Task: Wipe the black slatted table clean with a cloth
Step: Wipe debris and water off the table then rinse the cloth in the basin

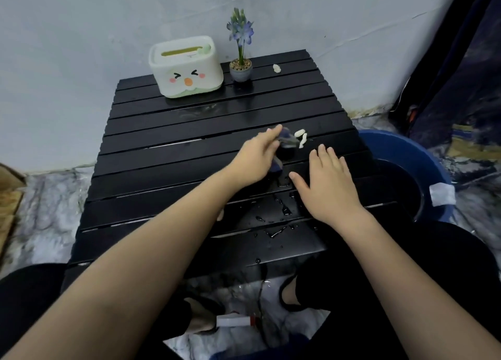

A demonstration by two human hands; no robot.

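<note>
Here you're mid-wipe: your left hand (253, 159) pinches the dark blue cloth (284, 143) at the black slatted table's (162, 170) centre, nudging white scraps (301, 137); your right hand (329, 181) rests spread flat. Next, sweep toward the droplets (284, 210) nearer you. A blue basin (406, 148) sits on the marbled floor, just beside the table.

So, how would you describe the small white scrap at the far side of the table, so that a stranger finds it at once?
Start at the black slatted table and go to its far edge by the wall, where a flower pot stands. Just right of that pot lies the white scrap. Unlike the two white scraps near the left hand, it lies alone, far from both hands.
</note>
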